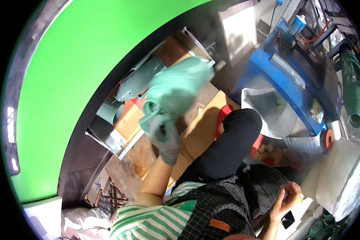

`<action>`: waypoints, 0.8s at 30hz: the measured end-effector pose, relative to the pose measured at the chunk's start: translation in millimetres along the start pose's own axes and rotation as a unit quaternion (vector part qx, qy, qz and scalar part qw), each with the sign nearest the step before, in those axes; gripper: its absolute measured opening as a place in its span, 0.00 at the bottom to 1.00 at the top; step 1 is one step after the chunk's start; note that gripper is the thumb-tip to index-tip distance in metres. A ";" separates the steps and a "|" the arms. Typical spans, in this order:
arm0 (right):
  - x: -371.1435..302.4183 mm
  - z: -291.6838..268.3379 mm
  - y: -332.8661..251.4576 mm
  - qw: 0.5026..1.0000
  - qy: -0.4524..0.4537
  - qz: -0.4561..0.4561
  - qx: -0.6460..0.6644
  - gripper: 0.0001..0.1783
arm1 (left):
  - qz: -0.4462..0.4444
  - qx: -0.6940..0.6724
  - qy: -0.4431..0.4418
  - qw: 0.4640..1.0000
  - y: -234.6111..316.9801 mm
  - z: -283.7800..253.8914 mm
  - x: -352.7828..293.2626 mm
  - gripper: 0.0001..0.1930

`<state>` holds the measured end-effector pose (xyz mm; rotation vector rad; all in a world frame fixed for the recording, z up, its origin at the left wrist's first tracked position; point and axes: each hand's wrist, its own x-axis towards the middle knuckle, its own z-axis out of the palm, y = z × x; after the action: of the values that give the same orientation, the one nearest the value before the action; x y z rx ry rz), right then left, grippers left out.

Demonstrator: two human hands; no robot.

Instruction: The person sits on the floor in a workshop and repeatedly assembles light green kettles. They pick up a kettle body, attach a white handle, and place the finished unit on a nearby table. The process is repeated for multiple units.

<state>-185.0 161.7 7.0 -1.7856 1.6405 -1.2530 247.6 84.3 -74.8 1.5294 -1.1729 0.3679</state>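
Observation:
My left hand [164, 138], in a grey glove, is closed on the gathered end of a shiny light-green plastic bundle [180, 82]. Motion smears the bundle, so its exact kind is hard to make out. It hangs over a metal-edged tray [126, 148] in front of the green panel, hiding part of it. Behind the bundle lies another green plastic piece [142, 78], and a green tube-like piece [110, 112] rests at the tray's near end. Bare, my right hand [289, 197] is beside my apron with fingers loosely curled and thumb apart, holding nothing visible.
A large bright green panel [88, 60] curves along the left. Cardboard [200, 128] lies beside my raised knee. To the right stand a blue machine [276, 72], a white plastic sack [264, 120], and a green roll [353, 88]. More green rolls [320, 230] sit lower right.

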 end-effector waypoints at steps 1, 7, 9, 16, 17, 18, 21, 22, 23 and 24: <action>4.9 0.9 -8.2 0.999 -0.029 -0.016 -0.002 0.21 | -0.034 -0.166 0.002 0.985 37.9 -4.1 9.0 0.07; 42.7 -2.3 -49.6 0.971 -0.046 -0.204 -0.117 0.49 | 0.406 -0.303 -0.244 0.827 164.5 29.5 49.2 0.17; 48.4 4.2 -56.8 0.980 -0.066 -0.161 -0.096 0.54 | 0.447 -0.365 -0.308 0.757 192.8 47.9 33.9 0.16; 14.5 39.6 -31.7 0.996 0.048 0.004 -0.076 0.47 | 0.376 -0.237 -0.373 0.814 233.3 47.5 -30.6 0.29; 10.1 42.6 -25.2 0.995 0.041 0.005 -0.092 0.46 | 0.380 -0.257 -0.368 0.809 233.7 45.4 -34.4 0.27; 5.8 43.5 -20.8 0.993 0.041 0.008 -0.110 0.44 | 0.366 -0.264 -0.407 0.794 231.1 40.8 -34.9 0.23; -1.7 46.2 -17.6 0.994 0.048 -0.004 -0.100 0.44 | 0.364 -0.227 -0.486 0.762 228.4 31.4 -37.4 0.22; -5.0 46.4 -20.2 0.992 0.016 0.017 -0.124 0.45 | 0.361 -0.217 -0.515 0.746 227.0 26.8 -38.4 0.23; -4.2 46.5 -21.4 0.995 0.023 0.009 -0.092 0.45 | 0.361 -0.206 -0.543 0.730 226.6 25.3 -39.3 0.23; -4.3 46.2 -23.2 0.996 0.029 0.005 -0.087 0.44 | 0.362 -0.220 -0.526 0.737 227.0 24.1 -41.1 0.24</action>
<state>-133.7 158.5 0.2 -1.8549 1.8399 -1.2004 35.0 108.0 14.6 0.7052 -2.5454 -0.3670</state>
